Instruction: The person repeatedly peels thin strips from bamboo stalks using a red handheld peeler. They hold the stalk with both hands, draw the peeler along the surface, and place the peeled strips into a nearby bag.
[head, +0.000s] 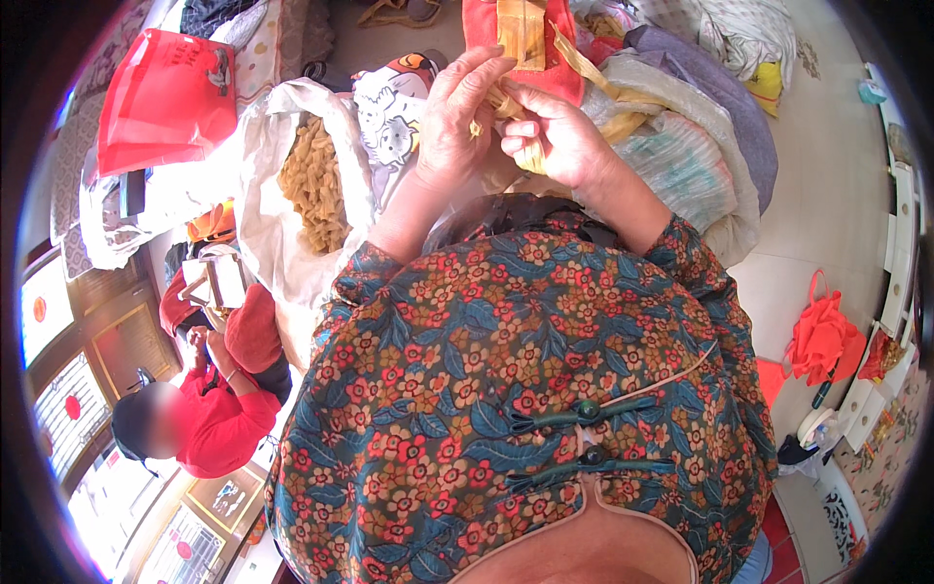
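Note:
My left hand (461, 109) and my right hand (558, 139) meet at the top centre. Between them they pinch a folded, yellowish dried strip (536, 155) that looks like plant husk, bunched at the fingers. One end pokes out below my right fingers, and part of the strip is hidden by my hands. Just beyond my hands, a yellowish-brown wooden block (521, 36) rests on red cloth (480, 29). Longer loose strips (627, 124) lie to the right, over a clear plastic sheet (675, 164). On the left, an open white sack (259, 168) holds many small knotted yellowish pieces (317, 193).
Beside the sack is a cloth with cartoon cats (394, 109). A red bag (171, 102) stands at upper left. Another person in red (226, 416) sits at left, hands together, near a small frame (215, 281). Red bags (824, 336) lie on the floor by white drawers (897, 248).

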{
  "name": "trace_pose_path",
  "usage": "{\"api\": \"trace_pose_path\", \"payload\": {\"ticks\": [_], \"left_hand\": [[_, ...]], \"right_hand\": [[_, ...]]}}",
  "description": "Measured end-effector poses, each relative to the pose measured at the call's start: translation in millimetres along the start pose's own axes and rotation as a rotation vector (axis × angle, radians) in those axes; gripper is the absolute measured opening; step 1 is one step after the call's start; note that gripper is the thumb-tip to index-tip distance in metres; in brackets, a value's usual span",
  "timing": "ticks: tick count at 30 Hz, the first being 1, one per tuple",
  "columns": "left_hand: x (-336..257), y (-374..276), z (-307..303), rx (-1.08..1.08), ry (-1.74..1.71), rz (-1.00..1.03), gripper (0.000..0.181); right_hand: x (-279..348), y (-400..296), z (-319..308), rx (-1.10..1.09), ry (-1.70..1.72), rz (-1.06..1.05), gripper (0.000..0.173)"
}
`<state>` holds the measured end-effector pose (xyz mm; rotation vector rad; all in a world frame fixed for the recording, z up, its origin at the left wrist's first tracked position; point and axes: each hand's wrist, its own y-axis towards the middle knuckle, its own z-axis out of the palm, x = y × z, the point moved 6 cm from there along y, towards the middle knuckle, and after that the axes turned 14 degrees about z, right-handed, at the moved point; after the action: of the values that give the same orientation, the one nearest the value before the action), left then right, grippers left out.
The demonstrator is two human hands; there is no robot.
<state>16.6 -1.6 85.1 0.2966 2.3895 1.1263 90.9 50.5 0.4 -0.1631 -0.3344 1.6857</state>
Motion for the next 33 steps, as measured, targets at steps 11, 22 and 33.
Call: {"api": "trace_pose_path", "payload": {"ticks": [11,22,33], "left_hand": [[30,-31,30,0.103,-0.629,-0.636,0.015],[39,-42,44,-0.054,-1.079,-0.780,0.016],[24,-38,42,-0.049,-1.223,-0.985,0.023]], "right_hand": [[24,-50,42,-0.611,-1.721,-0.875,0.024],[35,-52,34,-0.461,-1.427,-0.779,0.018],[41,-38,16,-0.471,-0.840,-0.553,0.013]]}}
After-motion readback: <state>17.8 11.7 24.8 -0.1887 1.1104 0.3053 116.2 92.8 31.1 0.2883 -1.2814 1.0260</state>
